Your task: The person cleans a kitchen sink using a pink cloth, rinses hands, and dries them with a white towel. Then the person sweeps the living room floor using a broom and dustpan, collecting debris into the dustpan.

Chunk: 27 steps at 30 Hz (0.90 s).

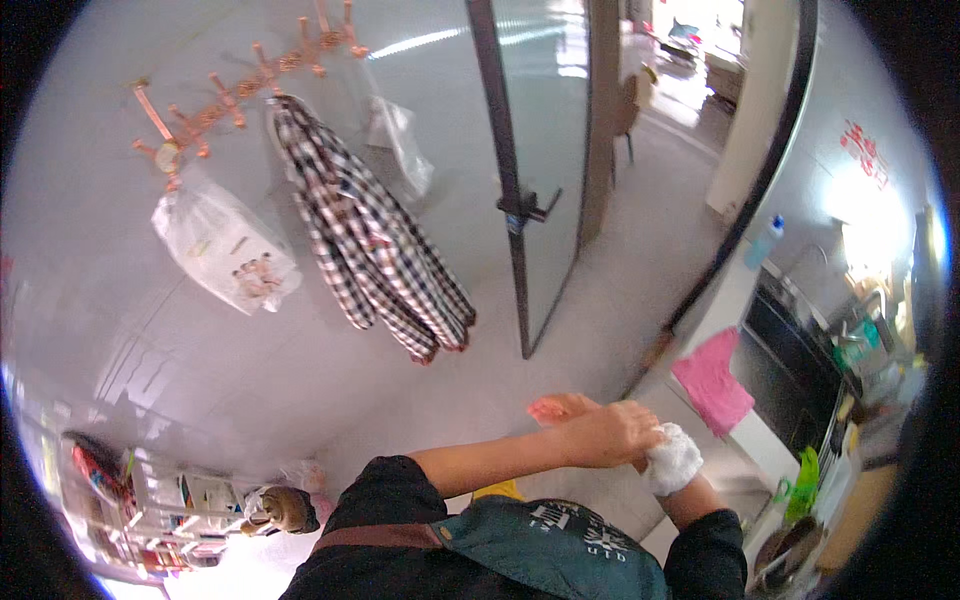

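My left hand (619, 435) crosses over my right wrist, its fingers closed around it on a bunched white cloth (673, 459). The cloth bulges out beside those fingers, against my right forearm. Partly hidden behind the left hand, my right hand (562, 409) points toward the left of the view; its finger positions are unclear. Both forearms are bare below short black sleeves. A dark green apron (555, 544) with white writing covers my front.
A checked garment (367, 232) and a white plastic bag (225, 251) hang from copper-coloured wall hooks (259, 79). A framed glass door (525, 202) stands ahead. At right, a pink cloth (716, 381) drapes over the counter edge near a dark cooktop (795, 352). Shelves (169, 517) stand lower left.
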Tool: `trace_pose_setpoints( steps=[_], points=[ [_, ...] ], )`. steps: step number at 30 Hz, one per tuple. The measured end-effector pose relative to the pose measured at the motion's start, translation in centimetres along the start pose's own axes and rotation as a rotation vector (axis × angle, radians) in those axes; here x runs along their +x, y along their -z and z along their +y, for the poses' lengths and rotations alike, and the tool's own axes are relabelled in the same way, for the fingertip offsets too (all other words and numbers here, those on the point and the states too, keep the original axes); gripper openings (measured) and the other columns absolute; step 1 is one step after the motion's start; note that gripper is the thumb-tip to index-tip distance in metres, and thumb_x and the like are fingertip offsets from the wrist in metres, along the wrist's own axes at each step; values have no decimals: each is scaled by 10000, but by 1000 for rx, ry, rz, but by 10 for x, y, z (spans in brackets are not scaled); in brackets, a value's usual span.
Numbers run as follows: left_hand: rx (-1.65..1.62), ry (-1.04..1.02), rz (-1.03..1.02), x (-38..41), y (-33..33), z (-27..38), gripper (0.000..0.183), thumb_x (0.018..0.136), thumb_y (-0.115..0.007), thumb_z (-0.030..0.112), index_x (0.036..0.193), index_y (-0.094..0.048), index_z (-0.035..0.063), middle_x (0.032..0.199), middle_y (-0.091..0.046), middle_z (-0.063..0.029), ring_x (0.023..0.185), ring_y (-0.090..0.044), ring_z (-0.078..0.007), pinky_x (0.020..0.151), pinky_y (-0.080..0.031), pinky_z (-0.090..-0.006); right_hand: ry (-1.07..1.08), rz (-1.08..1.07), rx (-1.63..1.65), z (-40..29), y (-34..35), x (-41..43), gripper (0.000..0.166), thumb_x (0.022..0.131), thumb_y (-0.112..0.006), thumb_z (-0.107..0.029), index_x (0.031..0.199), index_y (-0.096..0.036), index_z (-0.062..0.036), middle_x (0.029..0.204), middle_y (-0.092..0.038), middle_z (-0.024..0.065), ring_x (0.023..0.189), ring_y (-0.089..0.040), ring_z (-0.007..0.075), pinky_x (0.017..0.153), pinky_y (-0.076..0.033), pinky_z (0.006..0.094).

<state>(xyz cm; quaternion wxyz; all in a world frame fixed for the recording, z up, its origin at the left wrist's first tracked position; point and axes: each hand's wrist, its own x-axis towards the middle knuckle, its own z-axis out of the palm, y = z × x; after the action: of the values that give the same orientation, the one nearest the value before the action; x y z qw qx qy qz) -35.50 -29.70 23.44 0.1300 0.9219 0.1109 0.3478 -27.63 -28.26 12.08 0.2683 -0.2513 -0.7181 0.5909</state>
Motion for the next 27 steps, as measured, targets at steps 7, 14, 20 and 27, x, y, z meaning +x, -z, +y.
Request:
trace_pose_setpoints(
  steps=[7,14,20,27],
  points=[
    [-257,857,283,-49,132,-57,340,908,-446,345,933,-579,32,785,-602,-155,697,-584,-333,617,-449,-385,-126,-189,-545,-76,37,33,233,837,-584,-154,1042,-595,-44,913,-648,110,859,-622,202,740,-493,315],
    [22,779,-3,-59,229,-75,459,934,-308,449,1142,-571,136,813,-622,-181,711,-601,-347,611,-460,-423,142,134,-489,-183,15,122,172,828,-578,-110,969,-588,-14,850,-642,131,769,-641,216,663,-501,322],
    [486,635,-56,-62,309,-51,430,913,-373,423,1258,-479,189,847,-573,-162,664,-599,-329,572,-485,-415,85,423,-576,-186,-11,196,247,827,-565,-90,1052,-525,5,911,-612,133,855,-604,264,756,-479,368],
    [452,412,237,-105,371,-45,514,843,-550,273,1321,-410,147,1181,-511,-169,899,-599,-304,727,-506,-364,677,688,146,-207,-45,293,353,766,-626,-155,1090,-538,-42,1111,-531,144,1044,-493,326,866,-417,420]
  ],
)
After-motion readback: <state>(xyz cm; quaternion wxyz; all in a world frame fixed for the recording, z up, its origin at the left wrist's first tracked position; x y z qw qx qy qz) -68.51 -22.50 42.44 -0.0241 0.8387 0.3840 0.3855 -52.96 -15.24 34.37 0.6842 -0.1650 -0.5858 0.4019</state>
